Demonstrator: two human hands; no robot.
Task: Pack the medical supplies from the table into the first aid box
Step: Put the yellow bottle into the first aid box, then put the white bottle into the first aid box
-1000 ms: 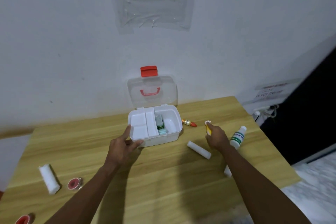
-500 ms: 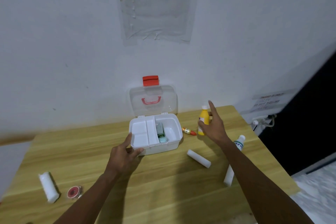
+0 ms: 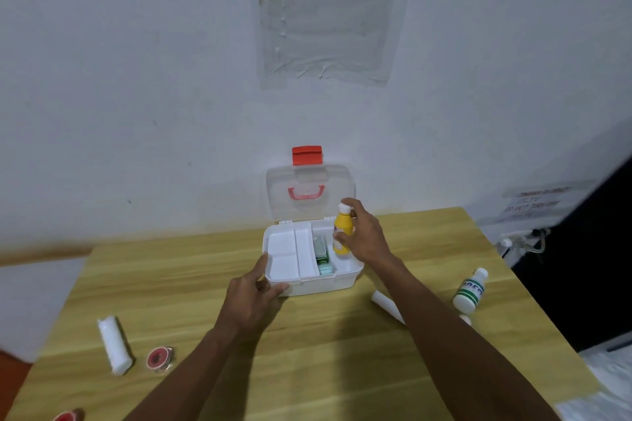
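Note:
A white first aid box point(image 3: 321, 282) stands open at the table's far middle, its clear lid with a red latch leaning back against the wall. A green packet point(image 3: 321, 255) lies in its right compartment. My right hand point(image 3: 364, 236) holds a yellow bottle point(image 3: 343, 227) with a white cap upright over that right compartment. My left hand point(image 3: 254, 297) grips the box's front left corner. On the table lie a white roll point(image 3: 386, 304), a white bottle with green label point(image 3: 470, 290), a gauze roll point(image 3: 114, 345) and a red tape roll point(image 3: 159, 357).
The wooden table point(image 3: 307, 369) stands against a white wall. Another red roll point(image 3: 66, 416) sits at the front left edge. A small white object point(image 3: 465, 319) peeks out behind my right forearm. A socket with cables point(image 3: 523, 239) is on the wall at right.
My right hand picked the yellow bottle up from the table right of the box and carried it left over the box's right compartment. My left hand stayed on the box.

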